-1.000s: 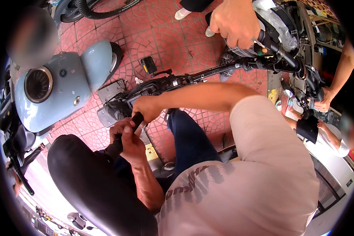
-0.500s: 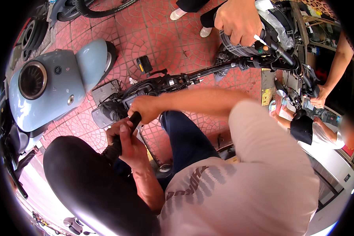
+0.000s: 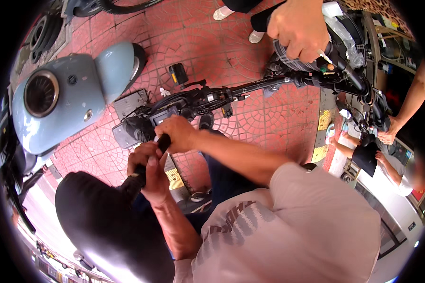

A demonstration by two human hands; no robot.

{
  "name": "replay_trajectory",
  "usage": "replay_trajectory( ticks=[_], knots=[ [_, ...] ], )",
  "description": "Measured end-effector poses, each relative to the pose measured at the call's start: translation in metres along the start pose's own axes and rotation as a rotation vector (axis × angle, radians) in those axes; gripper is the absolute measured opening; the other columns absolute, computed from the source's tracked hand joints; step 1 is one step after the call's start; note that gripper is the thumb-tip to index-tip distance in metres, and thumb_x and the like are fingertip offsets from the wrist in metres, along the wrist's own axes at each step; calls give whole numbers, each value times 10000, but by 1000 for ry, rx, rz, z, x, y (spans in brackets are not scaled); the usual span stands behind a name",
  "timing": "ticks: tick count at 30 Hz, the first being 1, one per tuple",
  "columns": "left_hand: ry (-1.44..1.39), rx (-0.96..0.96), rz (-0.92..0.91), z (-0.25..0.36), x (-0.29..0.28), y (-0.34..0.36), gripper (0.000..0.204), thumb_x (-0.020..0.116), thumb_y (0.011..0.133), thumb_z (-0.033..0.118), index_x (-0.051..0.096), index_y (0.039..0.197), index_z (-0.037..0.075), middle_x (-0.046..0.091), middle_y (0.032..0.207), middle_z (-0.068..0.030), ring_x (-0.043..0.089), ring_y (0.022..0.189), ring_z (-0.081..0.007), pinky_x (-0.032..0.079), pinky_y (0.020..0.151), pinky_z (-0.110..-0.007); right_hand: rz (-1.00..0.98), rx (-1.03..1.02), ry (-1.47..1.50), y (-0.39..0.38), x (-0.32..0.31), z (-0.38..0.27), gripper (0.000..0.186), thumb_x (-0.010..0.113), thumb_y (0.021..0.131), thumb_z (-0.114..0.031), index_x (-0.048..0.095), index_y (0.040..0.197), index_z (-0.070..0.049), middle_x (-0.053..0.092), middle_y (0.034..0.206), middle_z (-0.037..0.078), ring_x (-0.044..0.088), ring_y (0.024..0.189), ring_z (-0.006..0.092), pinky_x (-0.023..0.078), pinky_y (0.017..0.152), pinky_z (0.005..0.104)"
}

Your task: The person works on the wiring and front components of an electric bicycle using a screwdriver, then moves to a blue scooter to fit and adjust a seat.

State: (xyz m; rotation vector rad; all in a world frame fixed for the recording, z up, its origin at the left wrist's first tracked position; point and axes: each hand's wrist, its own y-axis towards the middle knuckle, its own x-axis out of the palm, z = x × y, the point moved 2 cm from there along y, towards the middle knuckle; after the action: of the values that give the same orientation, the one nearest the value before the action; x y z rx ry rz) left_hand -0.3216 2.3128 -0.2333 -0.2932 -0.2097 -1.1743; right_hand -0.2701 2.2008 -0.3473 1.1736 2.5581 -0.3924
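Observation:
A large black saddle (image 3: 108, 226) fills the lower left, tilted, with a black seat post (image 3: 163, 143) running up from it. My left hand (image 3: 151, 172) is wrapped round that post, thumb along its side. Close beside the post's upper end, my right hand (image 3: 177, 134) is closed, its fingers curled against the tube; part of its hold is hidden. Just beyond my hands stands a black bicycle (image 3: 212, 99), with a pedal (image 3: 178, 74) sticking out. Another person's hand (image 3: 300, 30) and second hand (image 3: 389, 131) are on its handlebar (image 3: 354, 78).
A pale blue scooter (image 3: 66, 99) stands at the left, near the bicycle. Red patterned paving (image 3: 193, 37) covers the ground. Stacked tyres (image 3: 45, 37) are at the far left. A seated person (image 3: 382, 165) is at the right, near cluttered shelves (image 3: 392, 52).
My right elbow has dropped, so that forearm now slopes more steeply. Both hands keep their place on the seat post. The view has shifted slightly.

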Motion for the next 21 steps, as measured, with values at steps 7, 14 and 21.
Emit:
replay_trajectory(
  ticks=[7, 14, 21],
  knots=[
    [-146, -149, 388, 1, 21, -15, 188, 658, 937, 16, 484, 879, 56, 586, 927, -101, 579, 993, -230, 456, 1041, -445, -737, -51, -59, 36, -24, 12, 140, 734, 663, -182, 632, 720, -105, 646, 663, 118, 654, 696, 373, 481, 630, 495],
    [-46, -63, -232, 10, -18, 12, 237, 679, 794, 3, 457, 834, 78, 551, 840, -91, 524, 873, -223, 428, 1012, -459, 232, 50, 24, -6, 12, -13, 338, 811, 572, -175, 526, 753, -156, 594, 788, 44, 622, 858, 300, 418, 763, 410],
    [-148, -180, 451, 6, 19, -17, 103, 590, 997, 23, 506, 942, 45, 592, 959, -107, 593, 1026, -245, 519, 982, -416, -821, -70, -9, 39, -21, 14, 143, 719, 658, -193, 648, 744, -105, 657, 697, 142, 658, 753, 421, 494, 651, 528]
  ],
)
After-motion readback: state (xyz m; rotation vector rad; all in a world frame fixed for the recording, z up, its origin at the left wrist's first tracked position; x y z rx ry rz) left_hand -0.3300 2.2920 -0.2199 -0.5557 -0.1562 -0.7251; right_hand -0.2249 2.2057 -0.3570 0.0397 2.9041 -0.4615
